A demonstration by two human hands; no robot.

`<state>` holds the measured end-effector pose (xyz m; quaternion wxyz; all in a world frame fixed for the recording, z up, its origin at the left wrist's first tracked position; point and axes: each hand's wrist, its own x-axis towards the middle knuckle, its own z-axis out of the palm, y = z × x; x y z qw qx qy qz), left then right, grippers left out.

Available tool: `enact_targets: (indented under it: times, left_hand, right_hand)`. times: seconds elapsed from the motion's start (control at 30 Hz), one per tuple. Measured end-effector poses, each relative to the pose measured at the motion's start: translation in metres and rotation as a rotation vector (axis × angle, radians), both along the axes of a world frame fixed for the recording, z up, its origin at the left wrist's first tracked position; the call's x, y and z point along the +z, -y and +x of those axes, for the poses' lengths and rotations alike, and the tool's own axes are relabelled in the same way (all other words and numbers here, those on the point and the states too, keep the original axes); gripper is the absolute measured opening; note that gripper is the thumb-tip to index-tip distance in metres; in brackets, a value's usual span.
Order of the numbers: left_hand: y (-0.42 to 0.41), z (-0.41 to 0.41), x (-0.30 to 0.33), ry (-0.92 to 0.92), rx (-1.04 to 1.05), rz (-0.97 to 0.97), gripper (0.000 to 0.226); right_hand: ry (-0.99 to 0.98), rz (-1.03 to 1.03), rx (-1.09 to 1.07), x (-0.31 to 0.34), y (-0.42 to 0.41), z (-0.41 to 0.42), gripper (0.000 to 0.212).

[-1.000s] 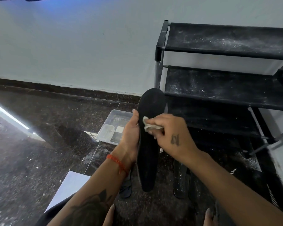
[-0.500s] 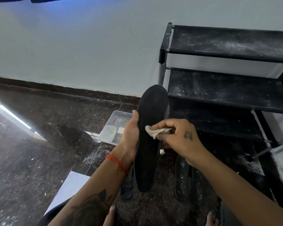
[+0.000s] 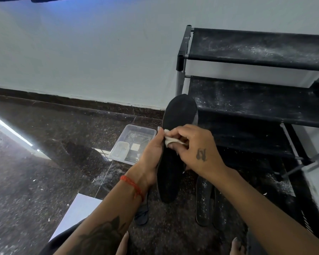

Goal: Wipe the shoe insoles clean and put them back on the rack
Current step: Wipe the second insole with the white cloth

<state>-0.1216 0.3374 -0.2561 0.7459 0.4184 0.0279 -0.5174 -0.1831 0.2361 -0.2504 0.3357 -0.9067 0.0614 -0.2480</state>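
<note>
Dark speckled stone floor [image 3: 35, 181] meets a pale wall [image 3: 81, 52] along a dark skirting strip. Against the wall on the right stands a black shoe rack [image 3: 256, 102] with three shelves visible; the shelves carry a dusting of white powder and hold nothing in view.

On the floor left of the rack sits a clear plastic tub [image 3: 131, 144] with some small items inside; what they are cannot be told. It lies near the hands, probably so that cleaning supplies are within reach. Two dusty insoles [image 3: 208, 199] lie side by side on the floor below the right forearm, likely awaiting cleaning. Another dark insole [image 3: 142, 212] lies partly hidden under the left forearm.

The held insole [image 3: 175, 172] is black and stands roughly upright in front of the rack, toe end upward, well above the floor. The left hand [image 3: 151, 155] grips its left edge at mid-length, thumb extended along the edge; this grip steadies the insole and turns its face toward the person. The right hand [image 3: 193, 146] has its fingers [image 3: 175, 133] curled, pinching a small white cloth [image 3: 170, 141] against the face of the insole near the left thumb. Judged from this, wiping is under way and return to the rack is not yet done.
</note>
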Motion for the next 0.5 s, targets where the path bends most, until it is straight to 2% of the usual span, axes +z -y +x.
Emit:
enact_targets:
  times: [0.1,0.17,0.23,0.33,0.43,0.5]
  left_hand:
    - [-0.003,0.007,0.000,0.010,0.057,-0.047,0.066]
    - [-0.002,0.007,0.001,0.017,0.063,-0.064,0.065]
    - [0.000,0.005,0.001,0.023,0.052,-0.063,0.063]
    - [0.002,0.003,0.000,0.037,0.052,-0.050,0.063]
    - [-0.002,0.006,-0.001,0.021,0.066,-0.051,0.070]
    - [-0.005,0.009,-0.002,0.018,0.085,-0.051,0.072]
  right_hand:
    - [-0.142,-0.072,0.129,0.007,0.003,-0.006,0.013]
    - [-0.150,-0.232,0.061,0.006,0.010,-0.008,0.016]
    - [-0.079,-0.273,-0.076,0.003,0.016,-0.008,0.021]
    - [-0.040,-0.146,-0.127,-0.003,0.011,-0.005,0.022]
    - [-0.104,0.108,0.043,-0.002,-0.004,-0.004,0.020]
    - [-0.162,0.150,0.197,0.003,-0.007,-0.007,0.021]
